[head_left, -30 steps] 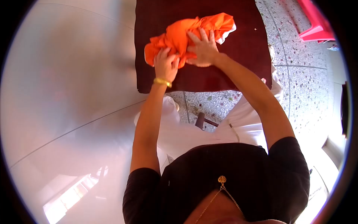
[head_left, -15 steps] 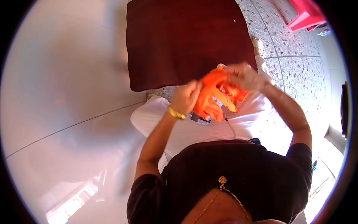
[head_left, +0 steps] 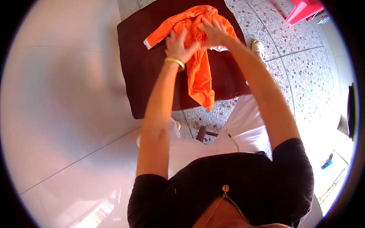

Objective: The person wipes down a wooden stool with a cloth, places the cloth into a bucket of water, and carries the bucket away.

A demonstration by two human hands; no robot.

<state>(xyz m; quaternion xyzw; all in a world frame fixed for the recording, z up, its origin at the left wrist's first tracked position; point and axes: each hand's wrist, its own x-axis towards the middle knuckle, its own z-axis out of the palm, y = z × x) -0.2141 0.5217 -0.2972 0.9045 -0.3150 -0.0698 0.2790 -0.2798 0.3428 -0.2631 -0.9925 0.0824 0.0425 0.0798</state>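
An orange long-sleeved garment (head_left: 199, 74) lies loosely spread and wrinkled over the dark brown table top (head_left: 148, 81). One sleeve with a white cuff reaches to the left, and another part hangs over the near edge. Fingers spread, my left hand (head_left: 180, 47) with a gold bangle rests on or just above the garment's left side. My right hand (head_left: 216, 32), also with fingers apart, is on its right part. Both are slightly blurred, and neither grips the cloth. Some of the garment is hidden under the hands.
A white wall (head_left: 68, 95) runs close along the left. Speckled floor tiles (head_left: 300, 72) lie to the right, with a pink plastic stool (head_left: 302, 10) at the far right. My legs in white trousers (head_left: 243, 121) are at the near edge. A small blue object (head_left: 327, 161) lies at right.
The orange garment, bunched in both hands over my lap before, now lies spread on the table top. My hands have moved forward and opened, letting go of the cloth.
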